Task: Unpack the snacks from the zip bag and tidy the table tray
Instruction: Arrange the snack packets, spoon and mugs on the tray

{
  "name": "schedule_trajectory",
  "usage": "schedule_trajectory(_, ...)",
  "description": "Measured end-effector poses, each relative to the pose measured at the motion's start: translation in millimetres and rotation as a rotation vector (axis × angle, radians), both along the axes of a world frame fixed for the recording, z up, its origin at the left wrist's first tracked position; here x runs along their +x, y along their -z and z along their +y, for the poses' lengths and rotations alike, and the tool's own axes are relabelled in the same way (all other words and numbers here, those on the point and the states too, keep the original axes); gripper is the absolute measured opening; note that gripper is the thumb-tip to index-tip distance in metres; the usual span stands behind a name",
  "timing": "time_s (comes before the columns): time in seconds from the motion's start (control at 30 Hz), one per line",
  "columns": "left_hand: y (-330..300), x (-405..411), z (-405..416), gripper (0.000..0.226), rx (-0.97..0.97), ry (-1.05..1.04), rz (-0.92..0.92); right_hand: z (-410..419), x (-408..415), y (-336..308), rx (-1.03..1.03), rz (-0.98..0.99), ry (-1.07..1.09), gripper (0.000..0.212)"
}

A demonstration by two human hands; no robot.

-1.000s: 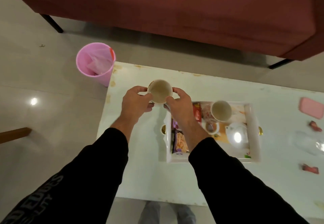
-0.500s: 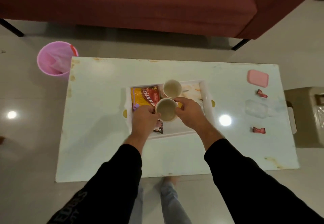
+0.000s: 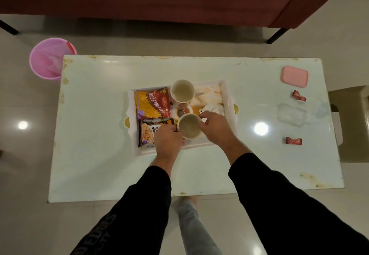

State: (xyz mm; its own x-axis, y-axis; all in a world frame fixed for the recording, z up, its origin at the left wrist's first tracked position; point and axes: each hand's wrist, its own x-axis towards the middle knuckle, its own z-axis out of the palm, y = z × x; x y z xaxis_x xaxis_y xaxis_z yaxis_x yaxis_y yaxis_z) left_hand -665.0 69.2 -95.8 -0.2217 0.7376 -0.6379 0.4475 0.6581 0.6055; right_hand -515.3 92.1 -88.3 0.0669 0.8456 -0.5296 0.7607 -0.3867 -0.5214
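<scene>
Both hands (image 3: 168,140) (image 3: 216,128) still hold cup (image 3: 188,126), now lower over tray (image 3: 132,113).

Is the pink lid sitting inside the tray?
No, the pink lid lies on the bare table near its far right corner, well apart from the tray.

Your table (image 3: 95,135) has a smooth, shiny white top with rough rusty marks at its edges. The tray (image 3: 229,103) looks like glossy white plastic. Both cups (image 3: 182,93) look like smooth glazed china. The snack packs (image 3: 152,103) are shiny, crinkly foil. Your sleeves (image 3: 279,194) are soft, matt black cloth. The bin (image 3: 50,59) is smooth pink plastic. The floor (image 3: 24,175) tiles gleam.
</scene>
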Motion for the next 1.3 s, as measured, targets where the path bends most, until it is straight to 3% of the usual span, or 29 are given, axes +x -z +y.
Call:
schedule_trajectory(0.37,4.7,1.3,-4.3,0.012,-0.023,-0.036,0.006,-6.1,-1.6,9.6,-0.017,-0.033,-0.072,0.031)
schedule_trajectory(0.5,-4.9,-1.0,-7.0,0.023,0.072,0.065,0.155,-8.8,1.5,1.1,0.063,-0.052,-0.020,0.036)
schedule_trajectory(0.6,-25.7,-1.3,-6.4,0.014,0.164,0.071,0.178,-12.6,4.1,-14.9,0.151,-0.081,0.019,0.032)
schedule_trajectory(0.8,-90.5,12.0,-20.4,0.027,0.240,0.116,0.035,-39.7,8.7,-71.6,0.181,-0.045,0.115,0.028)
schedule_trajectory(1.13,-208.0,1.1,-91.1,0.036,0.256,0.271,-0.036,-120.2,-4.6,-195.3,0.156,-0.013,0.157,0.029)
schedule_trajectory(1.3,-256.9,-0.9,-127.3,0.015,0.315,0.320,-0.044,-155.3,6.4,-257.0,0.158,-0.021,0.174,0.029)
